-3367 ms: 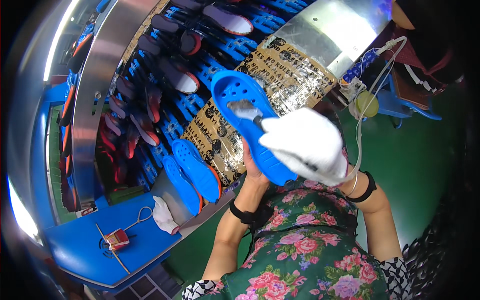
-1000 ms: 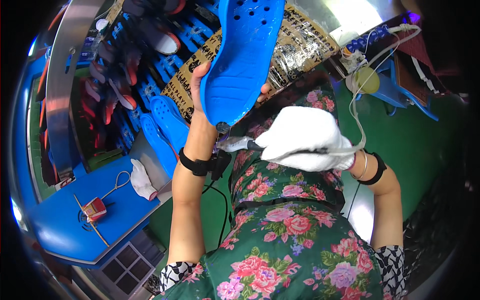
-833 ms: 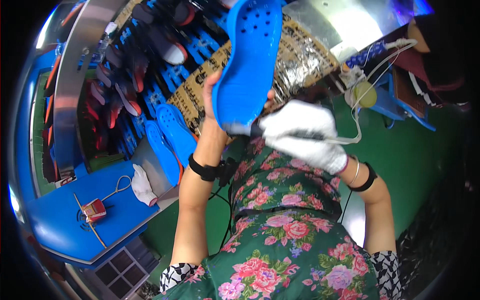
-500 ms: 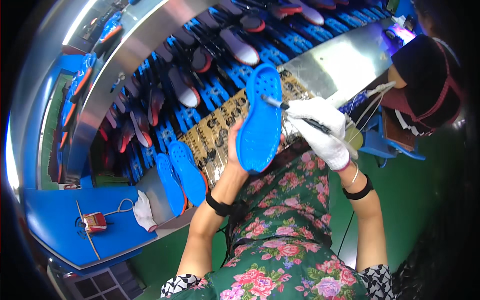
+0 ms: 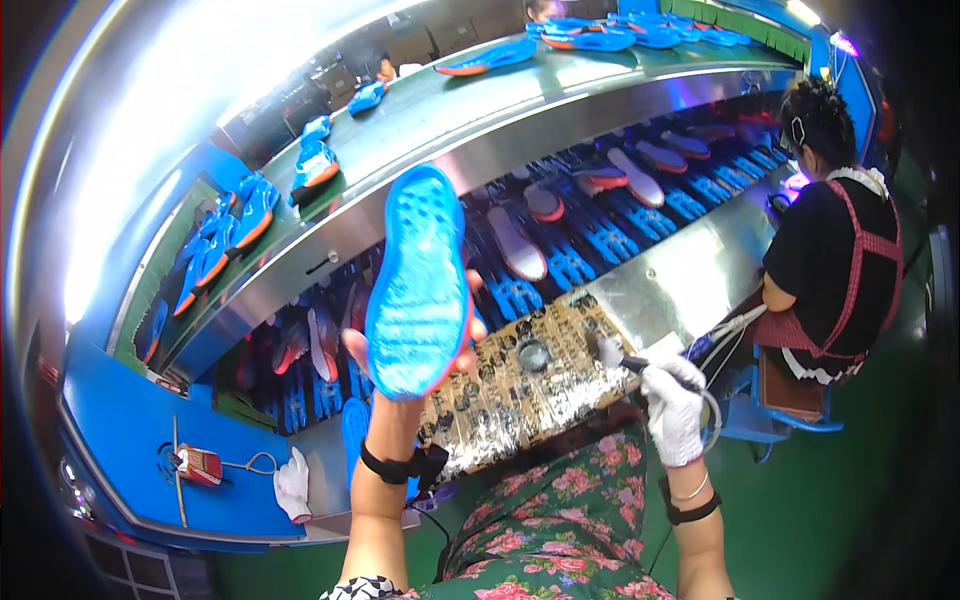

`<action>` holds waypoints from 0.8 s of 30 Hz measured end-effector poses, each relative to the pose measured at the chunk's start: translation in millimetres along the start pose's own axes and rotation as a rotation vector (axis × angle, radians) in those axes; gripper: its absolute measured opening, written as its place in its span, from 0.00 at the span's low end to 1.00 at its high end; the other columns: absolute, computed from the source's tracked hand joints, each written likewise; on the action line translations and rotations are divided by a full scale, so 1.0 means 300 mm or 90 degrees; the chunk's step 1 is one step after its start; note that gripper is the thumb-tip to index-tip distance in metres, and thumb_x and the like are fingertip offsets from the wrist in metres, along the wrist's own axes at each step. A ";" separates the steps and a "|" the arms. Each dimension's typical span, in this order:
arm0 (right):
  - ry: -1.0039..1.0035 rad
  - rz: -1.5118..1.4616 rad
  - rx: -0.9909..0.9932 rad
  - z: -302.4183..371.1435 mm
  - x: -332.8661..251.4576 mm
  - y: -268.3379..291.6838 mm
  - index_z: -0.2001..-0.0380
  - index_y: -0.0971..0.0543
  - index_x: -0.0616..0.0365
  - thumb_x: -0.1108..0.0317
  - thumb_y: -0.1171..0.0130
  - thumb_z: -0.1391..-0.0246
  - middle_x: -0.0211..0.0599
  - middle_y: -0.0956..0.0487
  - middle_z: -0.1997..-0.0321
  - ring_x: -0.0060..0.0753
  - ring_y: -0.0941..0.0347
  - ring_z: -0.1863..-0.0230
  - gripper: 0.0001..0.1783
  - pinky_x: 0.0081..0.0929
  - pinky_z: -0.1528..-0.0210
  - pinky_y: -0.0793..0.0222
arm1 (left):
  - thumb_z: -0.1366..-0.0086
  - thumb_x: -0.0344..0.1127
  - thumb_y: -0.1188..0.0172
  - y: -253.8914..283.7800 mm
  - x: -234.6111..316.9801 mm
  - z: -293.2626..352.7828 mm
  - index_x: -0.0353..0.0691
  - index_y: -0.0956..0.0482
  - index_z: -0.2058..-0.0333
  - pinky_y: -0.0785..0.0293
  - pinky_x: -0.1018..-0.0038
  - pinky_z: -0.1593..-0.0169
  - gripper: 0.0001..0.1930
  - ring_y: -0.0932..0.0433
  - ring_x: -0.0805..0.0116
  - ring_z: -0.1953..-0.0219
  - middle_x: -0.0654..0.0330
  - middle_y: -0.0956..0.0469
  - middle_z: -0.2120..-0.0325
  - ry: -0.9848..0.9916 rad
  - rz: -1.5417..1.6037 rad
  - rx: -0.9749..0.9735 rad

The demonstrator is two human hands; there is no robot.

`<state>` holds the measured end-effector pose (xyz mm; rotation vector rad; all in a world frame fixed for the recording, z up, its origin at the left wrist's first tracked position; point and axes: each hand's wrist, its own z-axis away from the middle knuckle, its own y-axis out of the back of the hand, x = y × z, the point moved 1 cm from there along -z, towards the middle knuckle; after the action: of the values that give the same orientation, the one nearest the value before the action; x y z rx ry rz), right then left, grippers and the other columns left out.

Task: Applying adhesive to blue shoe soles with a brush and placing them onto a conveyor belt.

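Observation:
Raised in front of me is a blue shoe sole (image 5: 415, 290), its wet-looking inner side facing me and its holes at the upper end. My bare left hand (image 5: 472, 340) grips it from behind, fingers showing at both edges. My right hand (image 5: 672, 410), in a white glove, is closed on a brush (image 5: 630, 362) with a dark handle. The bristles are over the right end of a smeared cardboard sheet (image 5: 490, 420), apart from the sole. A small round dish (image 5: 533, 355) sits on that sheet. Another blue sole (image 5: 354, 425) is partly hidden behind my left forearm.
Under a metal-edged conveyor (image 5: 480, 105) runs a rack of shoe uppers and soles (image 5: 515, 245). Blue shoes (image 5: 590, 35) lie on the belt. A blue side table (image 5: 130, 440) bears a red box (image 5: 199, 465) and a white glove (image 5: 293, 485). A co-worker (image 5: 835, 230) sits at right.
My left hand has lifted the sole up and leftward. The brush has left the sole and moved down over the cardboard. The view has tilted up, showing more of the conveyor.

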<state>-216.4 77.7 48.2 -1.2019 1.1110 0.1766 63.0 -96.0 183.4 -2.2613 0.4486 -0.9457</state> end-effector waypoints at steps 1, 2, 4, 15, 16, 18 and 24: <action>-0.009 0.018 0.006 -0.002 0.011 -0.009 0.67 0.16 0.63 0.85 0.36 0.50 0.35 0.16 0.69 0.23 0.23 0.71 0.08 0.19 0.66 0.27 | 0.49 0.67 0.28 -0.019 0.047 -0.065 0.39 0.55 0.27 0.18 0.47 0.55 0.63 0.28 0.35 0.43 0.37 0.43 0.33 -0.022 -0.022 -0.001; -0.020 0.024 -0.023 -0.010 0.028 -0.016 0.64 0.15 0.64 0.84 0.36 0.50 0.36 0.15 0.66 0.22 0.22 0.70 0.10 0.18 0.64 0.27 | 0.48 0.68 0.30 -0.039 0.094 -0.142 0.38 0.55 0.27 0.18 0.47 0.52 0.63 0.29 0.35 0.42 0.36 0.44 0.33 -0.055 -0.025 0.014; -0.045 0.026 -0.036 -0.016 0.044 -0.075 0.63 0.14 0.65 0.84 0.34 0.50 0.39 0.14 0.63 0.23 0.20 0.66 0.10 0.17 0.62 0.25 | 0.45 0.66 0.31 -0.030 0.217 -0.298 0.35 0.55 0.28 0.25 0.48 0.42 0.60 0.36 0.35 0.37 0.34 0.48 0.32 -0.100 0.040 0.054; -0.119 0.047 -0.062 -0.027 0.167 -0.029 0.62 0.14 0.66 0.83 0.33 0.51 0.37 0.14 0.64 0.24 0.19 0.64 0.11 0.20 0.58 0.23 | 0.28 0.49 0.49 0.107 0.365 -0.462 0.22 0.43 0.35 0.31 0.55 0.34 0.36 0.33 0.40 0.36 0.35 0.36 0.39 -0.263 -0.134 0.405; -0.128 0.047 -0.058 -0.028 0.166 -0.022 0.62 0.14 0.66 0.83 0.33 0.51 0.37 0.14 0.64 0.24 0.19 0.64 0.11 0.20 0.58 0.23 | 0.29 0.48 0.46 0.118 0.367 -0.468 0.25 0.35 0.40 0.28 0.59 0.39 0.31 0.28 0.44 0.41 0.38 0.32 0.43 -0.294 -0.331 0.410; -0.142 0.037 -0.055 -0.029 0.167 -0.010 0.62 0.15 0.67 0.83 0.32 0.51 0.39 0.14 0.63 0.25 0.18 0.64 0.11 0.19 0.59 0.22 | 0.33 0.40 0.36 0.164 0.418 -0.501 0.29 0.27 0.49 0.25 0.67 0.48 0.22 0.22 0.53 0.54 0.44 0.26 0.53 -0.375 -0.748 0.435; -0.118 0.000 -0.045 -0.032 0.185 -0.004 0.63 0.15 0.67 0.84 0.33 0.51 0.40 0.14 0.63 0.26 0.18 0.65 0.10 0.20 0.59 0.21 | 0.58 0.52 0.19 0.181 0.518 -0.553 0.39 0.65 0.26 0.42 0.53 0.31 0.72 0.38 0.35 0.35 0.26 0.40 0.38 -0.224 -1.445 0.700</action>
<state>-193.6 46.0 7.6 -1.2215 0.9495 0.3237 44.9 -288.1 315.5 -0.8927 -2.4898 -0.9531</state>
